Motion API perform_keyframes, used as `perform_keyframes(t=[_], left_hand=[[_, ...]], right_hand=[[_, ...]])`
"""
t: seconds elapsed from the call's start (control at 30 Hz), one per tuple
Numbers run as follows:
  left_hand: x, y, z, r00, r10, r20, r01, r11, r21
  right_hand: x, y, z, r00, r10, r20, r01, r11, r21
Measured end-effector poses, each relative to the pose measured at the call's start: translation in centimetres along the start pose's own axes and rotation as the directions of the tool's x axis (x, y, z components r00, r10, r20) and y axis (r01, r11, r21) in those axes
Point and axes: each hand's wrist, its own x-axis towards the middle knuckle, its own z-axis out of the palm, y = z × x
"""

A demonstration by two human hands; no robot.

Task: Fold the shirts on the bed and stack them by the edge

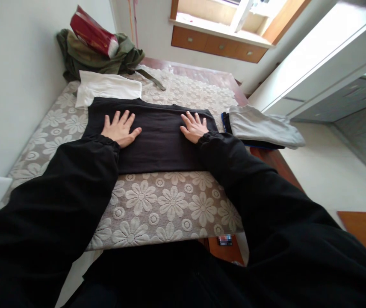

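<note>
Two flat palms press on one garment, and everything else lies around it on a long wooden surface covered by a cream lace cloth with a daisy pattern. That cloth spans nearly the whole top, probably to keep laundry off the bare wood, which shows only at the far end and along the right edge.

Next in size is the folded black fabric garment, a broad rectangle lying across the middle of the cloth, its edges squared and its face smooth. Behind it, in the far left corner against the wall, a crumpled olive-green jacket is heaped with a red and white packet resting on top. At the right edge a folded grey garment lies over something dark blue, partly overhanging the edge. A folded white cloth sits just behind the black garment, touching its far left corner.

The left hand and right hand both lie open, fingers spread, palms down near the garment's two ends. Neither grips anything; that placement seems meant to flatten the fold.
</note>
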Motion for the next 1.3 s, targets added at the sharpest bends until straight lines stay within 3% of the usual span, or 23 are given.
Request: perform_keyframes(t=[0.13, 0.27, 0.53, 0.8, 1.03, 1.17, 1.23, 1.3], left_hand=[[2.3, 4.7, 1.0, 0.992, 0.119, 0.034, -0.119, 0.993, -0.016], [3.5, 5.6, 1.7, 0.991, 0.131, -0.006, -0.131, 0.991, -0.035], [2.6, 2.6, 0.8, 0.997, 0.071, -0.038, -0.072, 0.997, -0.04], [1.2, -3.3, 0.0, 0.992, -0.057, -0.114, 0.06, 0.998, 0.027], [-0.2, -6.0, -0.8, 0.981, -0.119, -0.154, 0.133, 0.988, 0.079], [-2.3, -3.5, -0.8, 0.991, -0.096, -0.093, 0.105, 0.99, 0.098], [-4.1, -0.7, -0.1, 0.999, 0.02, -0.025, -0.018, 0.995, 0.097], [-5.9, 2.2, 0.9, 0.983, 0.181, -0.003, -0.18, 0.98, 0.084]], right_hand=[[1.0, -5.7, 1.1, 0.987, -0.158, 0.027, 0.158, 0.987, -0.011], [1.2, -7.3, 1.9, 0.984, -0.176, 0.02, 0.177, 0.983, -0.042], [0.9, -3.8, 1.3, 0.995, -0.095, 0.023, 0.096, 0.994, -0.05], [0.2, 1.3, 0.3, 0.993, 0.119, -0.021, -0.121, 0.989, -0.086], [-0.1, 2.3, -0.4, 0.986, 0.161, -0.039, -0.165, 0.978, -0.124], [-2.3, -0.2, -0.7, 0.992, 0.128, 0.011, -0.126, 0.986, -0.105], [-4.6, -2.6, 0.0, 0.999, -0.02, 0.044, 0.024, 0.995, -0.097], [-7.2, -5.2, 1.1, 0.974, -0.216, 0.061, 0.221, 0.971, -0.09]])
